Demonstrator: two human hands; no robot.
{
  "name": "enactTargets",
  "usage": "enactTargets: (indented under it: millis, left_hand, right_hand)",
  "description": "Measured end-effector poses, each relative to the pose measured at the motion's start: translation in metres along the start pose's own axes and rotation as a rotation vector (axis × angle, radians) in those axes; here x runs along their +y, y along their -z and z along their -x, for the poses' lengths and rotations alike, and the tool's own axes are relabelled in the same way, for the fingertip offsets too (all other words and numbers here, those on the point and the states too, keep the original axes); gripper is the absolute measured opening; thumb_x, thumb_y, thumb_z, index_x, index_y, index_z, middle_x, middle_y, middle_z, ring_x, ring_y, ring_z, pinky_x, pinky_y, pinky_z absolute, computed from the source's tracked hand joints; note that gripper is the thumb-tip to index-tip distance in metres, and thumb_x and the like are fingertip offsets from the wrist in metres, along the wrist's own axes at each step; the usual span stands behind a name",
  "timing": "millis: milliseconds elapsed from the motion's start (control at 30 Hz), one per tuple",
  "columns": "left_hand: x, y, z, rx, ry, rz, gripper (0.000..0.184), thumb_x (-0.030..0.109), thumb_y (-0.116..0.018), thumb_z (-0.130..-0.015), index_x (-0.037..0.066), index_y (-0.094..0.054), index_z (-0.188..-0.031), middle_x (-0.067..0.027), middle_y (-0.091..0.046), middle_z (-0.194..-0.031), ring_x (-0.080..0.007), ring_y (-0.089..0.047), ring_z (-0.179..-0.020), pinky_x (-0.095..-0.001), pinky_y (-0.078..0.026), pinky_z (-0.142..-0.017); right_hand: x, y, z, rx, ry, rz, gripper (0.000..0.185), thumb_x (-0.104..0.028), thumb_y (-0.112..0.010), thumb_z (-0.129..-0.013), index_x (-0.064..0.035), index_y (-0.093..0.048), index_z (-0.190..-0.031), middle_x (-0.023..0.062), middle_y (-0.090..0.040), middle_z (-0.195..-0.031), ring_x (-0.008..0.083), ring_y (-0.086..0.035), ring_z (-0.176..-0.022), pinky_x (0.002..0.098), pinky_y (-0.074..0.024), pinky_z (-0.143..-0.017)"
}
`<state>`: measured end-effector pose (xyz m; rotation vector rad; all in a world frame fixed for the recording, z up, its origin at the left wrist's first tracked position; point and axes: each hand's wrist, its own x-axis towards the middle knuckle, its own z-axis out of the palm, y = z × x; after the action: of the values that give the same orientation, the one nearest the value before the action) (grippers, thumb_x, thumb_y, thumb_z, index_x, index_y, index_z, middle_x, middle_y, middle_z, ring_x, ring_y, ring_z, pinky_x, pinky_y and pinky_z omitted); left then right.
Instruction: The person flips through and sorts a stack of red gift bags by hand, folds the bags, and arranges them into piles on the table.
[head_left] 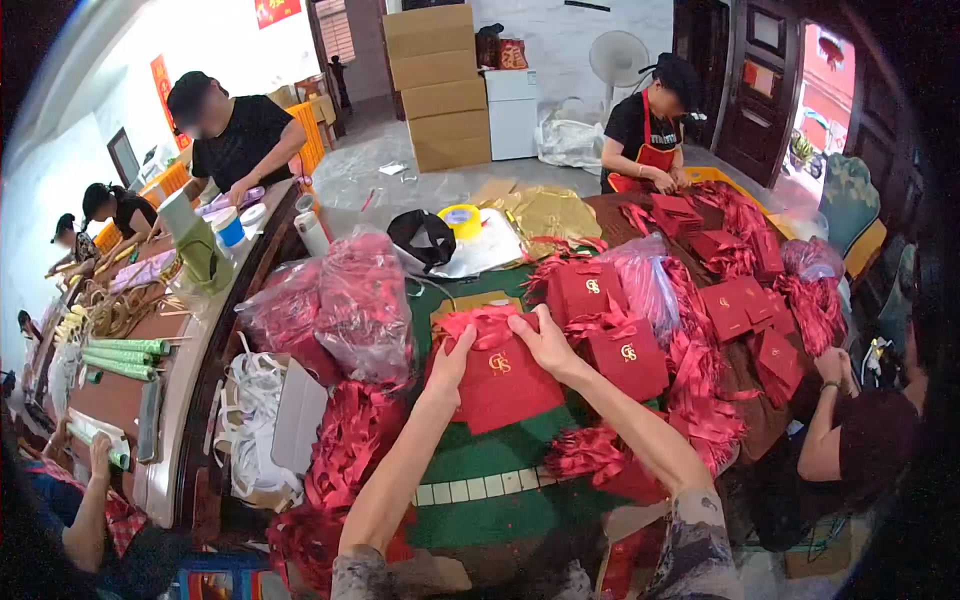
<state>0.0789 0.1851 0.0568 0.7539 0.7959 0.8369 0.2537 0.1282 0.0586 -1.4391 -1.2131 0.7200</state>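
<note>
A red bag with a gold emblem [500,385] is held up over the green table surface [465,470]. My left hand [450,370] grips its upper left edge, thumb on the front. At the upper right edge, my right hand [545,345] holds the same bag, with pink-red ribbon [478,320] between the two hands. Right of it lie more red bags with the emblem [628,360]. A pile of red ribbons [360,440] is beside my left forearm.
Plastic-wrapped red bundles [365,305] stand behind left, near a box of white straps [262,420]. Yellow tape [461,221] and a black bag [422,240] lie farther back. Co-workers [650,130] are across the table, at the left table and at the right edge.
</note>
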Motion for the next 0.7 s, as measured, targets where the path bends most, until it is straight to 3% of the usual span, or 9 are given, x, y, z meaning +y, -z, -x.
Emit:
enactTargets:
  millis: [67, 133, 200, 267, 400, 433, 467, 567, 700]
  left_hand:
    - [0.000, -0.002, -0.017, 0.021, -0.009, -0.054, 0.047, 0.035, -0.066, -0.091, 0.011, -0.054, -0.129, -0.0075, -0.062, -0.120, -0.0231, -0.061, -0.106, -0.0429, -0.054, -0.086]
    - [0.013, -0.012, -0.031, 0.095, -0.109, -0.232, 0.048, 0.035, -0.068, -0.090, 0.010, -0.053, -0.129, -0.0075, -0.061, -0.119, -0.0216, -0.061, -0.104, -0.0421, -0.055, -0.083]
    - [0.024, -0.016, -0.050, 0.053, -0.106, -0.187, 0.047, 0.035, -0.068, -0.090, 0.009, -0.055, -0.127, -0.0076, -0.061, -0.118, -0.0206, -0.061, -0.103, -0.0402, -0.054, -0.082]
    - [0.027, -0.013, -0.081, 0.053, -0.181, -0.178, 0.046, 0.034, -0.069, -0.089, 0.008, -0.056, -0.124, -0.0073, -0.063, -0.114, -0.0198, -0.062, -0.101, -0.0391, -0.054, -0.082]
    - [0.036, -0.014, -0.129, 0.011, -0.229, -0.166, 0.049, 0.034, -0.071, -0.087, 0.007, -0.056, -0.125, -0.0071, -0.063, -0.113, -0.0198, -0.061, -0.101, -0.0380, -0.054, -0.082]
    - [0.031, -0.013, -0.149, 0.060, -0.227, -0.174, 0.050, 0.035, -0.072, -0.086, 0.006, -0.056, -0.125, -0.0073, -0.063, -0.113, -0.0199, -0.061, -0.102, -0.0378, -0.054, -0.082]
    - [0.024, -0.011, -0.167, 0.107, -0.224, -0.181, 0.052, 0.035, -0.073, -0.085, 0.006, -0.056, -0.125, -0.0076, -0.063, -0.113, -0.0200, -0.060, -0.103, -0.0376, -0.053, -0.083]
    - [0.004, -0.011, -0.195, 0.021, -0.218, -0.135, 0.059, 0.040, -0.075, -0.082, 0.004, -0.056, -0.125, -0.0092, -0.062, -0.117, -0.0209, -0.058, -0.108, -0.0371, -0.049, -0.089]
    - [-0.037, 0.003, -0.233, 0.142, -0.199, -0.244, 0.070, 0.045, -0.077, -0.079, 0.002, -0.053, -0.130, -0.0124, -0.060, -0.123, -0.0235, -0.057, -0.112, -0.0371, -0.046, -0.094]
  right_hand:
    - [0.006, 0.003, -0.012, 0.007, -0.015, 0.003, 0.058, -0.051, -0.059, -0.092, 0.0022, -0.044, -0.110, 0.0178, -0.061, -0.110, 0.0210, -0.059, -0.101, 0.0367, -0.0459, -0.087]
    - [0.006, 0.006, -0.028, 0.013, -0.201, 0.042, 0.076, -0.056, -0.051, -0.094, 0.0033, -0.036, -0.138, 0.0216, -0.059, -0.123, 0.0227, -0.057, -0.110, 0.0360, -0.0439, -0.094]
    - [0.024, 0.028, -0.060, -0.374, -0.262, -0.235, 0.076, -0.063, -0.042, -0.095, 0.0035, -0.051, -0.130, 0.0128, -0.059, -0.126, 0.0185, -0.055, -0.113, 0.0318, -0.0430, -0.096]
    - [-0.003, 0.037, -0.058, -0.334, -0.416, -0.334, 0.069, -0.062, -0.039, -0.097, -0.0017, -0.058, -0.126, 0.0082, -0.058, -0.129, 0.0178, -0.052, -0.119, 0.0305, -0.0404, -0.100]
    - [-0.030, 0.043, -0.053, -0.209, -0.341, -0.271, 0.071, -0.061, -0.036, -0.097, -0.0049, -0.048, -0.138, 0.0051, -0.053, -0.137, 0.0156, -0.047, -0.125, 0.0315, -0.0313, -0.109]
    - [-0.003, 0.045, -0.071, -0.256, -0.463, -0.522, 0.070, -0.057, -0.047, -0.095, -0.0006, -0.047, -0.138, 0.0085, -0.056, -0.133, 0.0177, -0.052, -0.120, 0.0321, -0.0359, -0.105]
    - [0.025, 0.046, -0.085, -0.251, -0.462, -0.519, 0.070, -0.057, -0.047, -0.095, -0.0006, -0.047, -0.138, 0.0085, -0.056, -0.133, 0.0177, -0.052, -0.120, 0.0321, -0.0359, -0.105]
    - [0.050, 0.045, -0.093, -0.177, -0.268, -0.140, 0.064, -0.036, -0.068, -0.086, 0.0088, -0.050, -0.127, 0.0173, -0.061, -0.120, 0.0231, -0.061, -0.104, 0.0339, -0.0474, -0.092]
    - [0.098, 0.035, -0.117, -0.022, -0.326, 0.189, 0.062, -0.036, -0.070, -0.082, 0.0103, -0.054, -0.120, 0.0257, -0.062, -0.117, 0.0305, -0.062, -0.107, 0.0382, -0.0472, -0.093]
